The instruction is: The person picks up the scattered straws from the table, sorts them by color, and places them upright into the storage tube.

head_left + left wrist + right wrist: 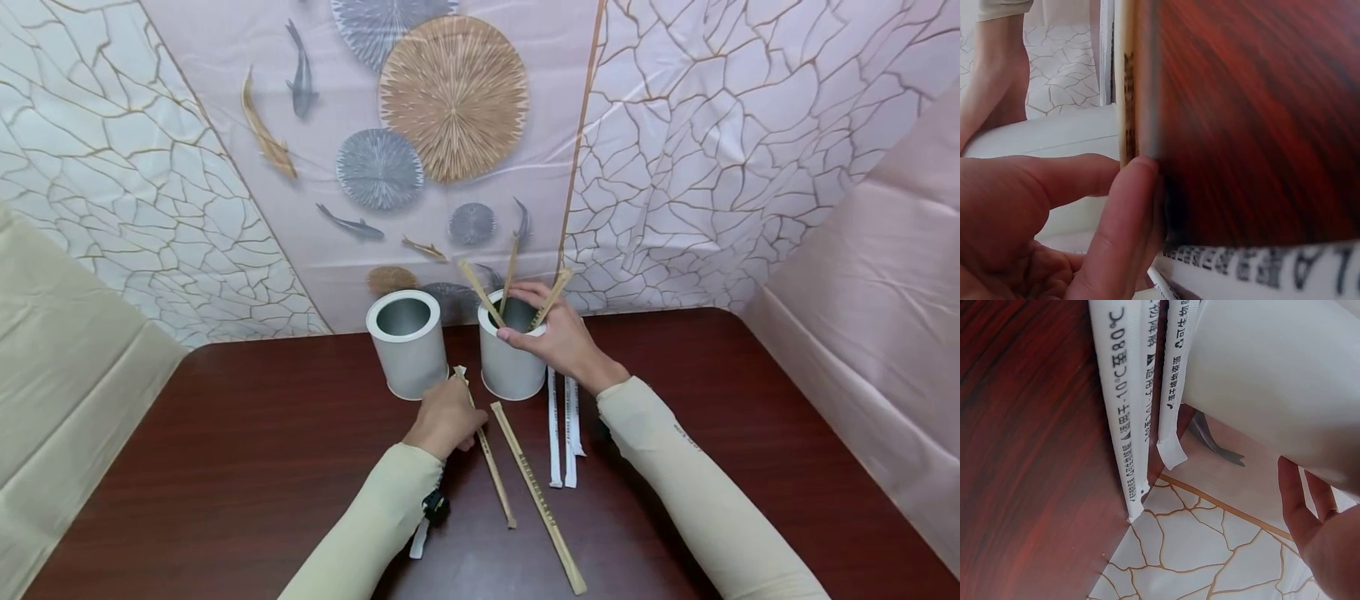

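My left hand (446, 417) pinches a brown paper-wrapped straw (495, 475) between thumb and finger, low over the table. In the left wrist view the printed edge of this straw (1127, 81) rises from the fingertips. My right hand (562, 342) grips the right-hand white can (513, 367) at its rim, thumb on the near side and fingers on the far side. Three brown wrapped straws (480, 290) lean in that can, one overlapping the hand. The right wrist view has the fingers (1294, 494) against the can wall (1272, 375).
Another white can (408, 354) stands to the left. One brown wrapped straw (540, 500) lies on the dark red table (262, 467). White wrapped straws (554, 433) lie beside the right forearm; a white strip end (419, 540) shows by the left wrist. Patterned cloth (675, 167) hangs behind.
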`<action>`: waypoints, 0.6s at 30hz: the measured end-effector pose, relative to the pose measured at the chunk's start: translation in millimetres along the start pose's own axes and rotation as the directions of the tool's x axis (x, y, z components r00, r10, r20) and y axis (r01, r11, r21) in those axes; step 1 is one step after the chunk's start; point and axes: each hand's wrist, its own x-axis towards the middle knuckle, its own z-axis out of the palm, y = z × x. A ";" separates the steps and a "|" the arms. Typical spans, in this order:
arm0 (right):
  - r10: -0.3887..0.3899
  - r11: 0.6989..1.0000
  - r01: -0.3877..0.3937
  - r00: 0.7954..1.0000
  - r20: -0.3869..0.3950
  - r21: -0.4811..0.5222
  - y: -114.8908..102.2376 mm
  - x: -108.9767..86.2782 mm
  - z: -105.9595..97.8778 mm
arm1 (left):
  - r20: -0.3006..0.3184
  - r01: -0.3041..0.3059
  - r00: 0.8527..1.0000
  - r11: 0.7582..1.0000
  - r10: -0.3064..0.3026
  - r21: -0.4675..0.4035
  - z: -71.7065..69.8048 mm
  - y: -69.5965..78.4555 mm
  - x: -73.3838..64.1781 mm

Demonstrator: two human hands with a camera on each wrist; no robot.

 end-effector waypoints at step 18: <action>0.012 1.000 -0.012 1.000 0.000 -0.008 -0.3 -0.5 1.0 | -0.280 -0.243 0.948 0.916 0.154 -0.319 -77.5 16.6 -39.7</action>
